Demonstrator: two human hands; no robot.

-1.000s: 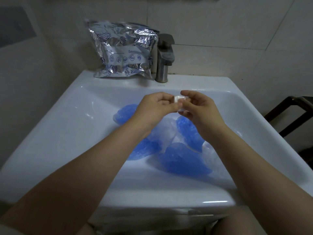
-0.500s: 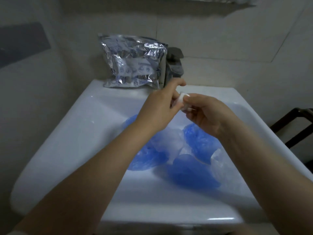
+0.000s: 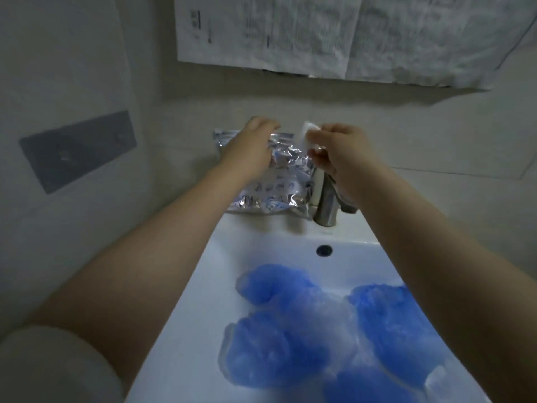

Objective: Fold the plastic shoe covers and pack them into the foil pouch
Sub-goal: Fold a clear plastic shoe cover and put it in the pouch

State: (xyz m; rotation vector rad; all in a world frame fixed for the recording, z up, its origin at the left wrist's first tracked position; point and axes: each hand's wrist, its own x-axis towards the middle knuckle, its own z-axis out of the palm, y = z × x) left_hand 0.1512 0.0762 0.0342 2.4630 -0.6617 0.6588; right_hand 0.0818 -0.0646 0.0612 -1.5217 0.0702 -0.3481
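A: Against half a second ago: both hands have left the spot over the basin and gone up to the back ledge. Left hand (image 3: 252, 144) now lies on the top edge of the foil pouch (image 3: 279, 181), fingers bent over it; whether they pinch the foil or only press it, cannot tell.

B: And the right?

A: Right hand (image 3: 338, 154) holds the small folded white shoe cover (image 3: 305, 135) between thumb and fingertips, just above the pouch's upper right corner. Before, both hands met on that white bundle; now only the right has it.

B: Did the pouch shift?

A: It leans against the wall as before, beside the faucet (image 3: 327, 202). The view itself has tipped upward, so more wall shows.

B: The rest of the covers?

A: Loose blue shoe covers (image 3: 293, 338) heaped in the white sink (image 3: 186, 344), some translucent pale ones mixed in. Pile looks the same as earlier. Overflow hole (image 3: 324, 250) sits on the basin's back wall above them.

B: The room?

A: Dim, beige tiled walls. Printed paper sheets (image 3: 319, 33) hang on the wall above the pouch, text too small to read. A grey rectangular plate (image 3: 78, 149) sits on the left wall. Pale sleeve edge (image 3: 43, 365) at lower left.
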